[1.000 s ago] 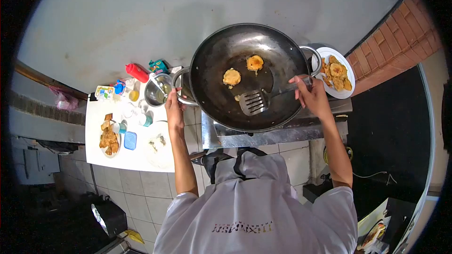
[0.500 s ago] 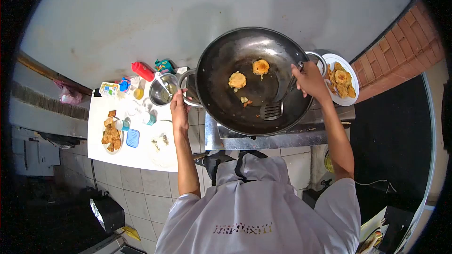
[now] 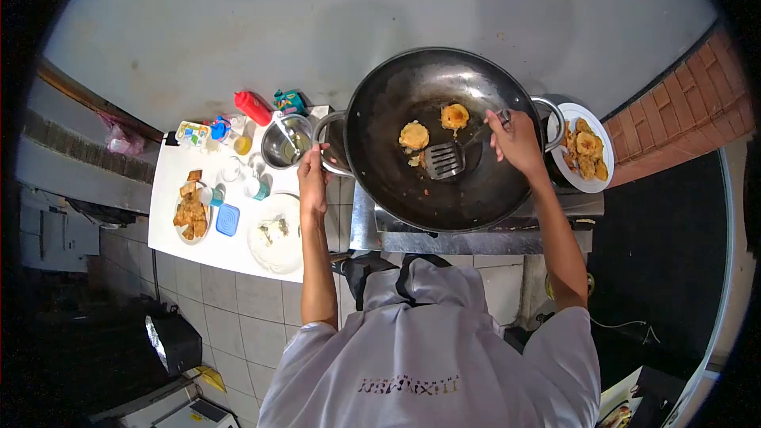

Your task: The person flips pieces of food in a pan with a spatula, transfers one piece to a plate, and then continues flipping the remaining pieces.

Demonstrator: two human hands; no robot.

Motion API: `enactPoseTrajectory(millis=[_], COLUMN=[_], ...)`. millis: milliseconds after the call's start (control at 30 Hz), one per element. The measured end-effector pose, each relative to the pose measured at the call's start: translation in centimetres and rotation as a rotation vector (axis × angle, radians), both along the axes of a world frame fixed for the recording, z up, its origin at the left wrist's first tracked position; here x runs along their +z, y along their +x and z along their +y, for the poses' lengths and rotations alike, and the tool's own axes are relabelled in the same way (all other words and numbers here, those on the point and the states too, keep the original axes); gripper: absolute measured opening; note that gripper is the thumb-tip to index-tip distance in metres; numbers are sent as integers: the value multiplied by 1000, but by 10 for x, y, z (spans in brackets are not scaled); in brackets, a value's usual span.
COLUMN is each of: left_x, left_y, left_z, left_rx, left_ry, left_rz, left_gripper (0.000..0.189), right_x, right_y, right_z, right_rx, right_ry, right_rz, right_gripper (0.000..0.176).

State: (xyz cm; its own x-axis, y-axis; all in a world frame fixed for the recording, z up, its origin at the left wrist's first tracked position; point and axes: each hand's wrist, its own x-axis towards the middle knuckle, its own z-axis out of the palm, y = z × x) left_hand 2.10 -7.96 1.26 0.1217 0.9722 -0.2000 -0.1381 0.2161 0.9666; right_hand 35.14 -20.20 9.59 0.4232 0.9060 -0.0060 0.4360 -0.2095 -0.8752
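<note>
A large dark wok [image 3: 491, 198] is in front of me, tilted so its inside faces me. My left hand [image 3: 313, 182] is closed on its left loop handle [image 3: 324, 136]. My right hand [image 3: 517, 143] grips a slotted spatula [image 3: 444, 160], whose head rests low in the wok's middle. Just above the spatula lie two round golden fried pieces, a left piece [image 3: 414, 135] and a right piece [image 3: 454, 116]. Small fried scraps [image 3: 414, 161] touch or lie close to the spatula's left edge.
Right of the wok stands a white plate [image 3: 587, 184] of fried food. The white table [image 3: 170, 222] at left bears a metal bowl [image 3: 273, 160], a red squeeze bottle [image 3: 252, 108], a blue lid [image 3: 227, 220] and a plate of fried pieces [image 3: 190, 216]. Bricks [image 3: 674, 119] border the right.
The spatula head has moved up and left across the wok, from the lower right to beside the scraps. The view has shifted slightly, and my left hand stays at the handle.
</note>
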Motion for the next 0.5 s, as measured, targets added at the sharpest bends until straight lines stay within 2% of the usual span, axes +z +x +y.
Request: enactPoseTrajectory(millis=[100,333,400,500], left_x=[-1,-3,-3,-5], left_y=[1,0,1,-4], left_z=[0,1,1,3], left_rx=[-9,-2,-1,-36], left_ry=[-2,-10,-12,-17], left_rz=[-3,-11,-10,13], left_gripper=[32,32,32,34], right_x=[1,8,6,35], right_y=[-3,-16,-19,-48], right_z=[5,12,15,1], right_rx=[106,156,209,244], right_ry=[61,30,29,121], right_rz=[12,-55,-238,-312], right_gripper=[29,27,26,26])
